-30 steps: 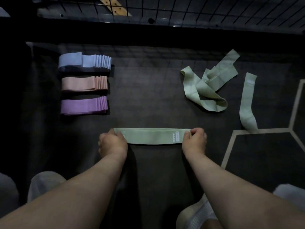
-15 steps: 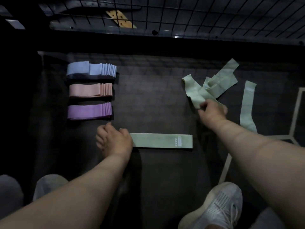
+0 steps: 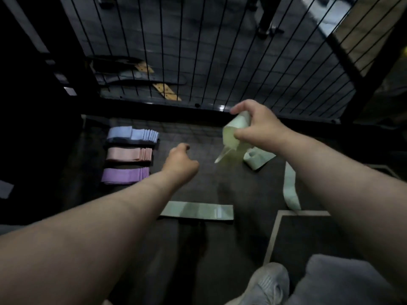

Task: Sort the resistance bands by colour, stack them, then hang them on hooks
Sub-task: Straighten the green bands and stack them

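One pale green band [image 3: 231, 134] dangling limp, pinched in right hand [image 3: 257, 128], left hand [image 3: 179, 164] loosely curled, empty

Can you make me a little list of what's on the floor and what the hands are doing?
Sorted stacks: blue stack, pink stack, purple stack, left side
Right hand: grips lifted green band in the air
Left hand: holds nothing
Flat green band: on the floor, nearest the person
Loose green bands: on the floor by the right arm

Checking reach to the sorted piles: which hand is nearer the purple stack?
Left. The left hand hovers just right of the purple stack; the right hand is farther right, holding a green band.
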`<state>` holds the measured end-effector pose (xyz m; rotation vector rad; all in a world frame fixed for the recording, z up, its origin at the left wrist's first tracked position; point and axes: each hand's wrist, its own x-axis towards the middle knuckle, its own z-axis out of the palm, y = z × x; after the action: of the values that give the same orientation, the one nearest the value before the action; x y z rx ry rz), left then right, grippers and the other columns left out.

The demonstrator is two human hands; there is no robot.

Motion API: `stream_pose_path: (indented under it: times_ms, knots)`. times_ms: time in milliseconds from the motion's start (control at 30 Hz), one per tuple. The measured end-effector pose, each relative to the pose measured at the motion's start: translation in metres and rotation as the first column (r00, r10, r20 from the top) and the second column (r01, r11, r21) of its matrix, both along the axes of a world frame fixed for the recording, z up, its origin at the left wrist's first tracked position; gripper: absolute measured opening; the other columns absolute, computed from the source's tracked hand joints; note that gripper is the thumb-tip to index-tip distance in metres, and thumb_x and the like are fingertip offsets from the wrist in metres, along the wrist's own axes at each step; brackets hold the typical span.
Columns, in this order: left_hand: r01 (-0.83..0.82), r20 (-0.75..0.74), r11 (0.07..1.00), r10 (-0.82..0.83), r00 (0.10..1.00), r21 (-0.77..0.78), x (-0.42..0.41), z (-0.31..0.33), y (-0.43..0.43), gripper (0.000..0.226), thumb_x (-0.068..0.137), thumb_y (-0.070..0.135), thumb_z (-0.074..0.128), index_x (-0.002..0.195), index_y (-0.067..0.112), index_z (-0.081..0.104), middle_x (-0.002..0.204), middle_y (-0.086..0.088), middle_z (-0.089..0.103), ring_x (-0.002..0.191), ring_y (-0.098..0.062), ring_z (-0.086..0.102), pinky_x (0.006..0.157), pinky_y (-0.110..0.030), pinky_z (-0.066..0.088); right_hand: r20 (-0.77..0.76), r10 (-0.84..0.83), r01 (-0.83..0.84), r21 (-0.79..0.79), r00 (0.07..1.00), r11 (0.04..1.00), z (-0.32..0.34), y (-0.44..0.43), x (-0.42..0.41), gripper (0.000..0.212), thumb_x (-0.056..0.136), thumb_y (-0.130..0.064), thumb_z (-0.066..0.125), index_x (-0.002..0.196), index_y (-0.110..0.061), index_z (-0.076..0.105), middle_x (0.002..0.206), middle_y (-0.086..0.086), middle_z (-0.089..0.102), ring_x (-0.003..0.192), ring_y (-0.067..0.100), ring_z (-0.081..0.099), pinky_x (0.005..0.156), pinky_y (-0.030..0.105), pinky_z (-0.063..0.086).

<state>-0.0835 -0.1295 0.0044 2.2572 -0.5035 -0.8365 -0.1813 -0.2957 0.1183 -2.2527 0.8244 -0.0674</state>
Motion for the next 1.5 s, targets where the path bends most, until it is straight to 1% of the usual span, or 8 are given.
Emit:
stream_pose_path:
  times_ms: [167, 300, 400, 633, 833, 1033, 1300, 1500]
  knots:
    - [0.103, -0.041, 0.986, -0.109, 0.993, -0.132, 0.006, 0.049, 0.032, 0.096, 0.063, 0.018, 0.073, 0.15, 0.03, 0.033, 0.148, -0.006, 0.04, 0.134, -0.023, 0.045, 0.109, -0.038, 0.042, 0.175, 0.113, -0.133, 0.105, 0.978, 0.986, 0.11, 0.049, -0.025, 0.047, 0.072, -0.009, 0.069, 0.114, -0.029, 0.061, 0.107, 0.013, 0.066, 0.095, 0.035, 0.066, 0.079, 0.048, 0.058]
    - [0.147, -0.026, 0.977, -0.153, 0.988, -0.157, 0.013, 0.08, 0.059, 0.019, 0.074, 0.031, 0.073, 0.092, 0.027, 0.067, 0.099, -0.004, 0.071, 0.09, -0.018, 0.066, 0.087, -0.039, 0.056, 0.286, 0.118, -0.164, 0.14, 0.951, 0.977, 0.16, 0.069, -0.049, 0.045, 0.081, 0.003, 0.066, 0.115, -0.026, 0.062, 0.107, 0.014, 0.066, 0.087, 0.027, 0.066, 0.075, 0.042, 0.058]
    - [0.128, -0.015, 0.959, -0.136, 0.991, -0.253, 0.017, 0.124, 0.066, 0.011, 0.085, 0.024, 0.063, 0.085, 0.016, 0.07, 0.088, -0.009, 0.072, 0.08, -0.026, 0.066, 0.074, -0.041, 0.055, 0.345, 0.035, -0.111, 0.204, 0.938, 0.973, 0.172, 0.079, -0.067, 0.044, 0.083, 0.008, 0.063, 0.116, -0.022, 0.061, 0.106, 0.008, 0.064, 0.084, 0.016, 0.065, 0.071, 0.029, 0.059]
    - [0.18, 0.025, 0.855, -0.192, 0.981, -0.487, 0.006, 0.222, 0.064, 0.021, 0.088, 0.009, 0.048, 0.104, 0.01, 0.061, 0.1, -0.023, 0.069, 0.094, -0.042, 0.067, 0.08, -0.053, 0.056, -0.075, 0.068, -0.062, 0.073, 0.995, 0.995, 0.145, 0.096, -0.078, 0.041, 0.079, -0.05, 0.075, 0.117, -0.046, 0.059, 0.128, -0.012, 0.047, 0.112, 0.012, 0.056, 0.097, 0.038, 0.051]
    - [0.46, 0.439, 0.846, -0.317, 0.841, -0.271, -0.024, 0.22, 0.066, 0.039, 0.072, 0.037, 0.036, 0.103, 0.021, 0.053, 0.094, 0.0, 0.06, 0.084, -0.025, 0.059, 0.071, -0.038, 0.051, 0.278, -0.216, -0.025, 0.663, 0.936, 0.748, 0.129, 0.131, -0.055, 0.051, 0.089, -0.048, 0.06, 0.11, -0.002, 0.066, 0.095, 0.007, 0.071, 0.081, 0.017, 0.065, 0.069, 0.029, 0.047]
    - [0.495, 0.461, 0.832, -0.347, 0.817, -0.25, -0.018, 0.212, 0.064, 0.034, 0.078, 0.031, 0.049, 0.111, 0.022, 0.052, 0.103, 0.005, 0.057, 0.092, -0.017, 0.058, 0.08, -0.043, 0.052, 0.311, -0.29, 0.066, 0.57, 0.905, 0.819, 0.117, 0.123, -0.046, 0.031, 0.093, -0.028, 0.066, 0.103, 0.001, 0.065, 0.089, 0.01, 0.073, 0.073, 0.016, 0.068, 0.063, 0.026, 0.051]
    - [0.568, 0.36, 0.764, -0.46, 0.812, -0.304, -0.008, 0.201, 0.063, 0.099, 0.073, 0.04, 0.073, 0.154, 0.03, 0.017, 0.156, 0.008, 0.029, 0.145, -0.006, 0.026, 0.118, -0.029, 0.027, 0.41, -0.062, -0.027, 0.207, 0.91, 0.978, 0.136, 0.1, -0.048, 0.011, 0.092, -0.025, 0.069, 0.094, -0.015, 0.065, 0.089, 0.008, 0.073, 0.082, 0.028, 0.071, 0.077, 0.048, 0.061]
    - [0.333, 0.09, 0.727, -0.353, 0.932, -0.601, -0.008, 0.205, 0.052, 0.078, 0.073, 0.01, 0.074, 0.143, 0.026, 0.045, 0.141, 0.007, 0.052, 0.12, 0.005, 0.053, 0.094, -0.014, 0.047, 0.355, 0.284, -0.222, -0.205, 0.891, 0.953, 0.142, 0.091, -0.055, 0.002, 0.093, -0.027, 0.067, 0.095, -0.026, 0.068, 0.084, -0.006, 0.068, 0.078, 0.013, 0.066, 0.072, 0.036, 0.055]
